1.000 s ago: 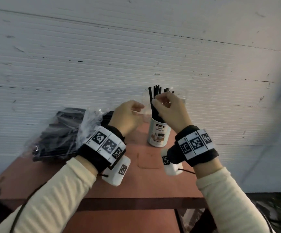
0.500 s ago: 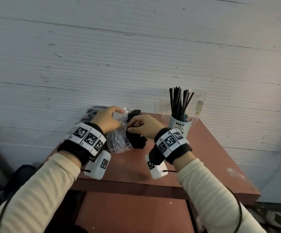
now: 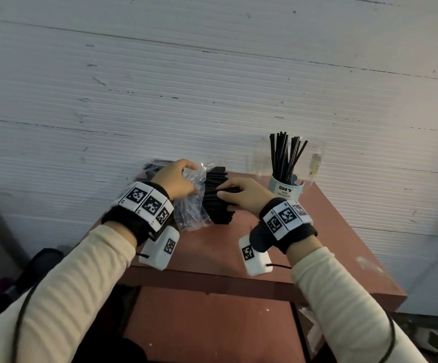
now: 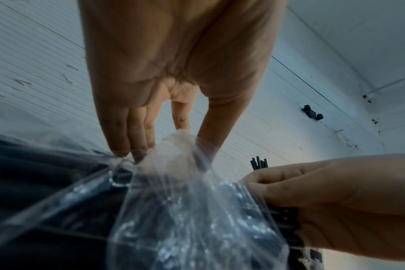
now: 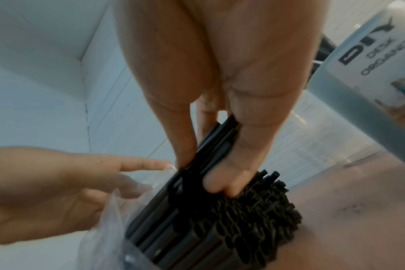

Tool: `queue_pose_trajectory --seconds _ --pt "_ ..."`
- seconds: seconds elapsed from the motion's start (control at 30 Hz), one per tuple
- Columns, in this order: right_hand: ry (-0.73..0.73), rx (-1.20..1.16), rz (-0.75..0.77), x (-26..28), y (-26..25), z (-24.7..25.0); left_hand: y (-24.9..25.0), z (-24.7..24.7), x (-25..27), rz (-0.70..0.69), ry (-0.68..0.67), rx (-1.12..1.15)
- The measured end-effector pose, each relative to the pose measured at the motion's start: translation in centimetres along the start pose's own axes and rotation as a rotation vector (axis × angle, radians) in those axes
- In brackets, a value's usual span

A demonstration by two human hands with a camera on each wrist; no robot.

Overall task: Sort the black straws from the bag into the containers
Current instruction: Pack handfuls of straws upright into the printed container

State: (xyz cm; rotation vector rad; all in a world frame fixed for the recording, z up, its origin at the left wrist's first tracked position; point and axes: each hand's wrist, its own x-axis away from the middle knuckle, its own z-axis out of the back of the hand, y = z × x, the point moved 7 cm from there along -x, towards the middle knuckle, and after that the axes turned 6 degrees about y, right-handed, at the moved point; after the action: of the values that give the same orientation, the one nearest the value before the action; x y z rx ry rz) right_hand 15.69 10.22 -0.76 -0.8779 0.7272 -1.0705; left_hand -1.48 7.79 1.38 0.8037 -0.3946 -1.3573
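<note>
The reddish tabletop has bare surface along its near edge and right side. Farther in, the left hand pinches the clear bag, while the right hand curls its fingers round a few black straws from the bundle. Beyond stands the organizer cup of straws, beside a clear jar, against the ribbed white wall.

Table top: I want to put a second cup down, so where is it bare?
The table is bare at the front edge between the wrists, and along the right side beside the DIY cup. The back left is crowded by the bag, straws and both hands.
</note>
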Motion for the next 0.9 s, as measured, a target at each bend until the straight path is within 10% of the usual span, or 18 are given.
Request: queue_pose_trajectory --seconds 0.7,0.9 --pt "0.082 -0.274 -0.134 0.9 3.0 3.4 0.5 -0.7 -0.3 -0.041 0.013 -0.104" --pt "0.166 -0.108 -0.114 1.9 4.5 7.7 6.0 -1.7 1.1 -0.381 0.109 -0.155"
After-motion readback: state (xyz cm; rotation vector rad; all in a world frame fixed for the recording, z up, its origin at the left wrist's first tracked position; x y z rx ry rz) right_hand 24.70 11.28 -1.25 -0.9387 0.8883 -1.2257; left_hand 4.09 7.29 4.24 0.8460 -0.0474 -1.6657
